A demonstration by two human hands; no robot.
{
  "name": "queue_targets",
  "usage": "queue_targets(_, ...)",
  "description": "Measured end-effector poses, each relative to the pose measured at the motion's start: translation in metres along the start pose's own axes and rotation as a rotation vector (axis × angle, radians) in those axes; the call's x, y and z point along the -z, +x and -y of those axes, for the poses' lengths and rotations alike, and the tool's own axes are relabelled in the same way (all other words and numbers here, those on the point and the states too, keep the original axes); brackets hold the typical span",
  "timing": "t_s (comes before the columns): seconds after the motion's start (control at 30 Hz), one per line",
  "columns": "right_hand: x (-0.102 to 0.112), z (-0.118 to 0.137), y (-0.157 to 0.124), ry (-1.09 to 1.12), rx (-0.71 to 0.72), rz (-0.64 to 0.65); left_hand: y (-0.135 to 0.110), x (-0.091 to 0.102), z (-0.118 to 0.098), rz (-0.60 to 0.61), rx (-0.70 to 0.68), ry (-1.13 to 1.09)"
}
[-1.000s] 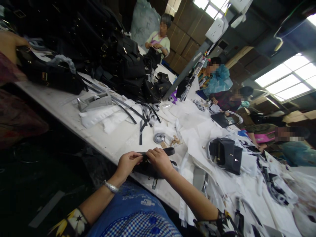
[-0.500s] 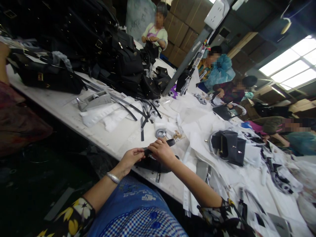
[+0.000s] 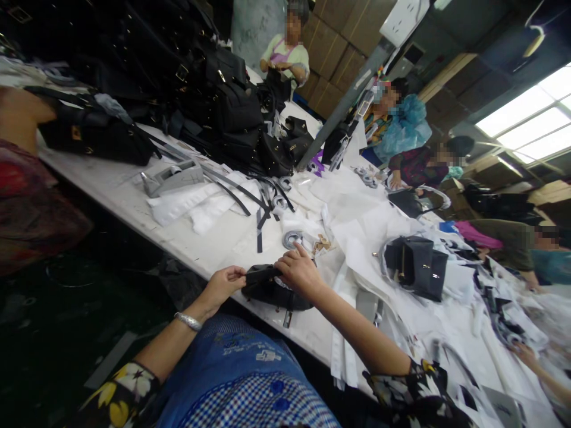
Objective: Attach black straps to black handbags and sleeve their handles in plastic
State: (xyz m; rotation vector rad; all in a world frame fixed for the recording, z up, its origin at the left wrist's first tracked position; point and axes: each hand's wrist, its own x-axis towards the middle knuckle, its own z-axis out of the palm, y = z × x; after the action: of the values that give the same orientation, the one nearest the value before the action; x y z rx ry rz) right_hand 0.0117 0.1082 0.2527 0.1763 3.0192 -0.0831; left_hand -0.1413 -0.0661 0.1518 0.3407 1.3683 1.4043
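Observation:
A black strap (image 3: 261,273) runs between my two hands above the table's front edge. My left hand (image 3: 226,282) pinches its left end between thumb and fingers. Fingers of my right hand (image 3: 298,272) are closed over the strap's other side, with the index finger pointing up. Under the strap lies a black handbag (image 3: 285,297), partly hidden by my right hand, and a small tab with metal hangs from its front. Just beyond my right hand sits a roll of tape (image 3: 292,239), beside small brown-gold pieces (image 3: 322,244).
Black handbags (image 3: 236,107) are heaped at the back left. Loose black straps (image 3: 259,229), a grey tape dispenser (image 3: 173,177) and white sheets (image 3: 357,208) lie on the table. Another black bag (image 3: 417,267) stands to the right. A grey post (image 3: 343,107) rises behind; several co-workers sit around.
My left hand has moved left and slightly down, so a longer piece of strap shows between my hands. My right hand has shifted slightly, its index finger now raised.

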Motion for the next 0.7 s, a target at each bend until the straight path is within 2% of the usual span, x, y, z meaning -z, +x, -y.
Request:
queue_targets(0.1, 0.001, -0.002, -0.001, 0.026, -0.006, 0.0, -0.004, 0.002, 0.0, 0.047, 0.027, -0.011)
queue_targets(0.2, 0.004, 0.001, 0.0, 0.041, 0.007, 0.01, -0.003, -0.013, 0.001, 0.094, -0.011, 0.013)
queue_targets(0.27, 0.007, 0.002, 0.001, 0.039, 0.014, 0.019, 0.001, -0.019, 0.004, 0.056, -0.068, 0.09)
queue_targets(0.33, 0.009, 0.002, 0.001, 0.033, 0.007, 0.03, 0.005, -0.015, 0.009, 0.001, -0.104, 0.168)
queue_targets(0.4, 0.011, -0.001, -0.001, 0.031, -0.016, 0.043, 0.009, 0.003, 0.016, -0.053, -0.108, 0.218)
queue_targets(0.57, 0.011, -0.013, -0.004, 0.078, -0.085, 0.053, 0.006, 0.064, 0.035, -0.223, -0.087, 0.317)
queue_targets(0.7, 0.005, -0.018, -0.005, 0.204, -0.116, 0.038, 0.002, 0.087, 0.05, -0.294, -0.097, 0.399)
